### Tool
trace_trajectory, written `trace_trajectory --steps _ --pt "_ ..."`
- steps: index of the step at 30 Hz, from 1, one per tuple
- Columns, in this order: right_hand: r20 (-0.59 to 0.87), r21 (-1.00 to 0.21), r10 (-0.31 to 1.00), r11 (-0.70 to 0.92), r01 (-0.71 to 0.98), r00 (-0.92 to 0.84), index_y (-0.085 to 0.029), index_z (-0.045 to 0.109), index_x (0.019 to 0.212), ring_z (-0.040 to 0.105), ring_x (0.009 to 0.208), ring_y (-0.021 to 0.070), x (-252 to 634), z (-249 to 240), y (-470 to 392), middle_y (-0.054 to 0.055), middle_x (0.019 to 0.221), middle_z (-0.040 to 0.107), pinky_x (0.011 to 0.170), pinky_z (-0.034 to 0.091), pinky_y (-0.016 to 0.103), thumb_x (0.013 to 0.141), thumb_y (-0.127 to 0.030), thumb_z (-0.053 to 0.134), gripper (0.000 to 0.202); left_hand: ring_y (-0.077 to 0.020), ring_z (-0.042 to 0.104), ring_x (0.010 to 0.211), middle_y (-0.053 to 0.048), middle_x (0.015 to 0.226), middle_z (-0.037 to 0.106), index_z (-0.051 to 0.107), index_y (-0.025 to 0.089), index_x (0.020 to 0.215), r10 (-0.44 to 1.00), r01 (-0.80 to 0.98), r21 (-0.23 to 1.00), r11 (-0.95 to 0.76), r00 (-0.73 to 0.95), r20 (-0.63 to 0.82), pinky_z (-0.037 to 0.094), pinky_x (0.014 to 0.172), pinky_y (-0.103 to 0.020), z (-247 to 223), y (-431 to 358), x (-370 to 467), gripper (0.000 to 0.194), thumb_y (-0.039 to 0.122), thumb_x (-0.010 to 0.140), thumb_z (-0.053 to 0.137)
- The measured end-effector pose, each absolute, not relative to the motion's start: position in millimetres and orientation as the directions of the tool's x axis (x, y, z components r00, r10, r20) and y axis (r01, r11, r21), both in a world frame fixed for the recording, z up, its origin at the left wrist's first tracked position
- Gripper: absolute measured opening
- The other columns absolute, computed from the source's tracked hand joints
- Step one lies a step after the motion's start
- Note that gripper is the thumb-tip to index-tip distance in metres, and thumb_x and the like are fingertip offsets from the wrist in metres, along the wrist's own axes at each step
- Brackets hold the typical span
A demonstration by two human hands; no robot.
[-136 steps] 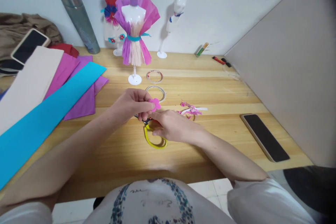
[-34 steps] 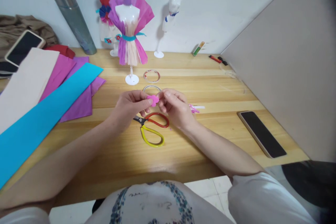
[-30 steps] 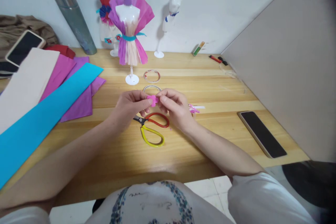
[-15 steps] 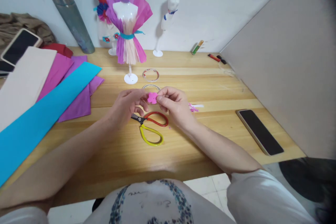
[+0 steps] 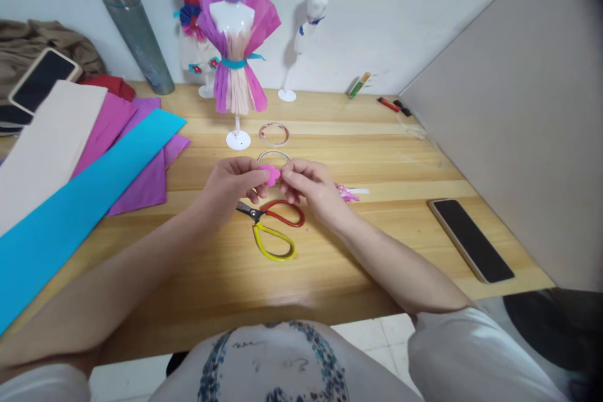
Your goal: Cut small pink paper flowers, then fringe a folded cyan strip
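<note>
A small pink paper flower (image 5: pixel 271 175) is pinched between the thumb and fingers of my left hand (image 5: pixel 232 187). The fingertips of my right hand (image 5: pixel 313 188) are pressed together at the flower's right edge. Just below both hands, scissors (image 5: pixel 274 243) with one red and one yellow handle lie on the wooden table (image 5: pixel 330 289), their blades pointing left, partly by my left fingers. Beyond my fingertips a ring (image 5: pixel 274 154) lies partly hidden, with a second ring (image 5: pixel 274 124) behind it. Pink scraps (image 5: pixel 347 193) lie right of my right hand.
A mannequin in a pink and purple paper dress (image 5: pixel 237 63) stands behind the rings, with other mannequins near the wall. Coloured paper strips (image 5: pixel 94 169) cover the left side. A bottle (image 5: pixel 129 25) stands back left. A phone (image 5: pixel 472 240) lies at the right.
My left thumb and fingers have closed on the flower's left side, covering part of it. Earlier the right fingertips held its right edge. The whole view has shifted slightly.
</note>
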State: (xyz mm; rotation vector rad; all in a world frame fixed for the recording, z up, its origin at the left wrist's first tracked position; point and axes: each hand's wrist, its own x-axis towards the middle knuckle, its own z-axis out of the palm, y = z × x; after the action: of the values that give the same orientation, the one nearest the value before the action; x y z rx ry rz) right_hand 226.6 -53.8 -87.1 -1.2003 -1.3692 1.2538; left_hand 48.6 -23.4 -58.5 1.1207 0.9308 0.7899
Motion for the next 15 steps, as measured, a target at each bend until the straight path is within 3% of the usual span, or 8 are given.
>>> trace_trajectory --steps 3,5,7,8,11,15 --pt "-0.064 -0.842 0.924 0.153 0.517 -0.377 -0.019 0.069 0.092 0.063 0.069 0.0179 226.8 -83.2 -58.3 0.003 0.079 0.070 0.064 0.045 0.029 0.084 -0.026 0.067 0.011 -0.0076 0.055 0.051 0.000 0.055 0.065 0.069 0.016 0.059 0.893 -0.118 0.960 0.254 0.410 -0.186 0.044 0.048 -0.018 -58.0 -22.9 47.2 0.015 0.025 0.065 0.080" --pt "-0.154 -0.603 0.865 0.301 0.739 -0.477 -0.018 0.071 0.114 0.069 0.088 0.0255 221.9 -80.3 -65.6 0.010 0.104 0.074 0.071 0.047 0.033 0.080 -0.019 0.071 0.035 -0.0066 0.054 0.050 0.001 0.054 0.064 0.068 0.016 0.057 0.896 -0.119 0.963 0.241 0.410 -0.173 0.044 0.048 -0.017 -57.2 -23.4 47.1 0.016 0.024 0.066 0.080" --pt "-0.228 -0.419 0.839 0.373 0.828 -0.494 -0.018 0.063 0.135 0.069 0.101 0.0316 215.3 -78.4 -73.7 0.017 0.123 0.069 0.075 0.049 0.036 0.078 -0.019 0.075 0.058 -0.0060 0.053 0.049 0.002 0.052 0.063 0.067 0.016 0.056 0.898 -0.111 0.967 0.229 0.408 -0.165 0.043 0.048 -0.017 -56.9 -23.8 47.4 0.017 0.022 0.066 0.079" --pt "-0.254 -0.369 0.829 0.393 0.842 -0.498 -0.018 0.061 0.139 0.069 0.103 0.0320 212.5 -77.8 -77.1 0.019 0.124 0.069 0.076 0.050 0.036 0.080 -0.017 0.072 0.060 -0.0061 0.053 0.048 0.002 0.052 0.063 0.066 0.016 0.056 0.901 -0.113 0.969 0.221 0.404 -0.158 0.043 0.048 -0.017 -57.0 -23.8 47.5 0.018 0.022 0.067 0.079" --pt "-0.239 -0.390 0.820 0.409 0.825 -0.520 -0.016 0.058 0.140 0.068 0.098 0.0286 209.9 -77.6 -81.8 0.017 0.116 0.071 0.077 0.049 0.035 0.084 -0.010 0.061 0.056 -0.0066 0.053 0.048 0.002 0.052 0.064 0.065 0.016 0.057 0.914 -0.116 0.976 0.187 0.384 -0.129 0.044 0.049 -0.018 -56.6 -23.3 46.9 0.018 0.023 0.067 0.079" --pt "-0.146 -0.593 0.856 0.325 0.737 -0.496 -0.018 0.055 0.142 0.060 0.076 0.0190 219.0 -79.0 -74.3 0.008 0.099 0.070 0.067 0.042 0.029 0.086 -0.013 0.059 0.057 -0.0075 0.053 0.048 0.002 0.052 0.063 0.065 0.017 0.060 0.921 -0.078 0.992 0.099 0.384 -0.061 0.044 0.049 -0.020 -47.7 -21.9 42.7 0.016 0.024 0.067 0.077"
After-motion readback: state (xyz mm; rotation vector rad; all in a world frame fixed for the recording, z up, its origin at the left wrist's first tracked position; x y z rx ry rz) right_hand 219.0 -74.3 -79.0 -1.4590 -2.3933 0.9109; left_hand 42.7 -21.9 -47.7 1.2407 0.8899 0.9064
